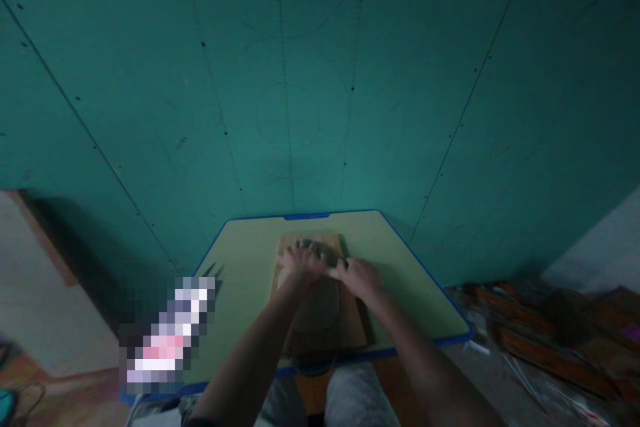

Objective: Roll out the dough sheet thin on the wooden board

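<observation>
A flattened greyish sheet (316,310), which looks like dough or clay, lies on a wooden board (354,330) in the middle of a small table. Across its far part runs a pale rolling pin (331,272), mostly covered by my hands. My left hand (303,260) is closed over the pin's left portion, fingers pointing away from me. On the right end, my right hand (361,277) grips it with bent fingers. Dark grey material shows just beyond my fingers; its exact shape is hard to make out in the dim light.
The pale yellow table (240,260) has a blue rim and stands against a green panelled wall (320,113). A pixelated object (167,337) covers its left edge. Blurred wooden pieces (555,353) lie on the floor at right. A white panel (45,287) leans at left.
</observation>
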Motion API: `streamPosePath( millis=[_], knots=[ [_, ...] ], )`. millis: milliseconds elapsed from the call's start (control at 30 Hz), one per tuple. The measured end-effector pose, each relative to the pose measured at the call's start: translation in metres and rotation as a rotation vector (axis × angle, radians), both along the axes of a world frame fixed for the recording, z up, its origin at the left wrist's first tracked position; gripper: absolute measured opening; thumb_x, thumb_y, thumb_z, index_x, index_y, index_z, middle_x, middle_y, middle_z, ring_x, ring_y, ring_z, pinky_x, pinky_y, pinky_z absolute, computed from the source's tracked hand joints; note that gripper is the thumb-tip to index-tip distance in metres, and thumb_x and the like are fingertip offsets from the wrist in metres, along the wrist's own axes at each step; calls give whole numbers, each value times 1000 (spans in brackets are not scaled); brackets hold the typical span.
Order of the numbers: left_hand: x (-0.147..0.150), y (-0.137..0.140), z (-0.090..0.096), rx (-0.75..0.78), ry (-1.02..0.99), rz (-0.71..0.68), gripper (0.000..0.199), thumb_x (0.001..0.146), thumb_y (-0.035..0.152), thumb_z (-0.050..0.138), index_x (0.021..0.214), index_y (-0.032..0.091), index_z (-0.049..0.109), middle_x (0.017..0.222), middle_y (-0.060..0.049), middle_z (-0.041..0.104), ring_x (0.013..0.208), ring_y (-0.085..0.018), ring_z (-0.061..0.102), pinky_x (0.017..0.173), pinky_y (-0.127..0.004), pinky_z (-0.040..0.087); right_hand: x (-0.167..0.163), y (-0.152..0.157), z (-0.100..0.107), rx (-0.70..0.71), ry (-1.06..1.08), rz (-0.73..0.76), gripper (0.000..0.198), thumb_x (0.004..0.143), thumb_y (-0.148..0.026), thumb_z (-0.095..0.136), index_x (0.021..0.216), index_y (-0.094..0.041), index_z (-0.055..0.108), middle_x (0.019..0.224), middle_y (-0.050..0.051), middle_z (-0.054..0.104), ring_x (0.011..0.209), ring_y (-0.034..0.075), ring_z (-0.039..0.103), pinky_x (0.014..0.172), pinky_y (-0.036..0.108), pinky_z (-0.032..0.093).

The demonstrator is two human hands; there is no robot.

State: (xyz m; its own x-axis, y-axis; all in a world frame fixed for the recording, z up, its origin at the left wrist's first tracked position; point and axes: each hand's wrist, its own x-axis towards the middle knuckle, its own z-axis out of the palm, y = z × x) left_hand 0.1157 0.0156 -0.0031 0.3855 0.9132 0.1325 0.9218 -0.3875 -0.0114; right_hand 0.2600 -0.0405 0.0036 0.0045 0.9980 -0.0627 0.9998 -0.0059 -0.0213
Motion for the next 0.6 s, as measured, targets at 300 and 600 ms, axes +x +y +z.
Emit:
streamPosePath(
  millis=[300, 600],
  knots=[
    [10, 25, -1, -12, -42, 54, 46, 95, 44, 38, 125, 20, 63, 133, -17, 59, 123, -38, 49, 99, -55, 33, 14, 25, -3, -25, -96, 146, 29, 96, -20, 47, 117, -19, 67, 108, 16, 70, 101, 28, 68, 78, 34, 51],
    [19, 34, 2, -4, -116, 183, 55, 90, 43, 38, 133, 13, 55, 143, -21, 52, 132, -37, 44, 108, -54, 27, 15, 32, 3, -11, -150, 124, 32, 98, -20, 41, 114, -17, 68, 108, 17, 70, 100, 28, 69, 78, 35, 52]
  ],
)
